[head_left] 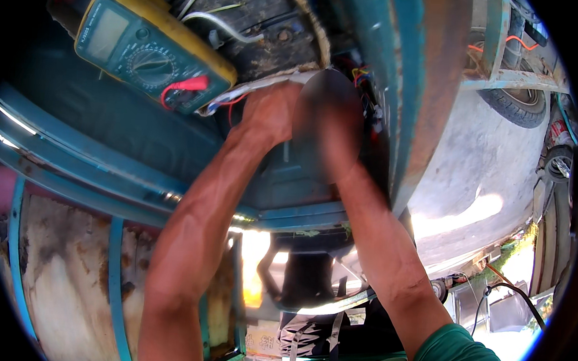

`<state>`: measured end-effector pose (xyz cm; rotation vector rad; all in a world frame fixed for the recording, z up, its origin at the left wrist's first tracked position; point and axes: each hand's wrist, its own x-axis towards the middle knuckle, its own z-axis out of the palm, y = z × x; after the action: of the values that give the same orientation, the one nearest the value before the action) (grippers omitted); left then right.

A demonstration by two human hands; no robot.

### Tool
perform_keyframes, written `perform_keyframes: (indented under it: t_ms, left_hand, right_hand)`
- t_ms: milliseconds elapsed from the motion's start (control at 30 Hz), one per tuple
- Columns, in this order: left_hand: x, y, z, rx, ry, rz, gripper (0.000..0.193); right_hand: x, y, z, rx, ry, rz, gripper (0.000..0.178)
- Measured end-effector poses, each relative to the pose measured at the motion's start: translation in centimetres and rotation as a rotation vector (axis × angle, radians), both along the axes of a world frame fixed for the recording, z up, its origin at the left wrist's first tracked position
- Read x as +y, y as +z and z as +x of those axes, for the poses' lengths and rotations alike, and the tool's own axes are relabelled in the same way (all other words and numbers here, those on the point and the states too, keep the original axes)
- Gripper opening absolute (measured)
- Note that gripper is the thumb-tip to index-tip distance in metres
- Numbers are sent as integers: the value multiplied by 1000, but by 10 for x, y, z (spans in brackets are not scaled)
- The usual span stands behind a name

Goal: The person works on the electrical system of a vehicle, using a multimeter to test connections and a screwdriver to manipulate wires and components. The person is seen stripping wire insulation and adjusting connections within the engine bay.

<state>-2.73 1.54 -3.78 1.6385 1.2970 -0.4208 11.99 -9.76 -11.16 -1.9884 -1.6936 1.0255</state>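
Both my arms reach into a teal metal compartment (282,190). My left hand (271,110) is bent at the wrist beside the pale edge of a dark, worn panel (269,54); its fingers are out of sight. My right hand (340,141) is close beside it, mostly covered by a dark blurred patch, so its fingers and anything in them cannot be made out. Thin coloured wires (360,74) show just past the right hand. Left of my hands lies a yellow and teal multimeter (149,65) with a red probe plug (189,84) in it.
White cables (221,24) run over the dark panel. A rusty teal post (415,89) rises close to my right arm. Teal rails (84,147) edge the compartment. Beyond lie grey concrete ground (483,157) and a wheel (518,103); framed, stained panels (66,267) stand at the lower left.
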Motion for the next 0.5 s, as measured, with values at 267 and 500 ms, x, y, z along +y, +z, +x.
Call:
perform_keyframes:
  t_ms: [267,500]
  left_hand:
    - [-2,-64,3,27,-88,-184,42]
    - [2,-103,9,-156,-113,-20,39]
  right_hand:
    - [3,7,-7,147,-256,-20,24]
    - [13,19,-11,315,-373,-79,24]
